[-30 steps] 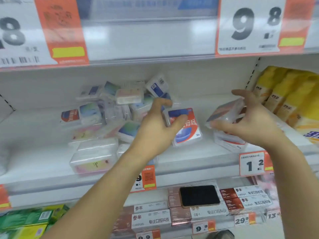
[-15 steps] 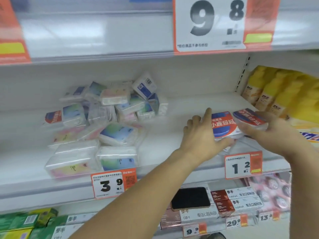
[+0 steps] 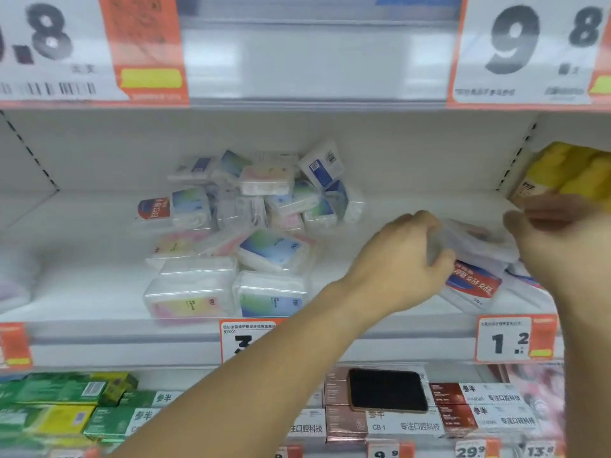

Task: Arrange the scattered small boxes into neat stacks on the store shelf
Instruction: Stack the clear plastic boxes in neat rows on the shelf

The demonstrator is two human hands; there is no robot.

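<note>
gripping clear box btwn left hand, right hand

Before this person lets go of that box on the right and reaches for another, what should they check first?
1. Left hand grips the clear box: ok.
2. Right hand steadies it: cannot tell, blurred.
3. Clear box lies squarely on the red-label box: not ok, tilted.
4. Shelf has room beside the stack: ok.
5. Loose pile sorted: not ok.
</note>
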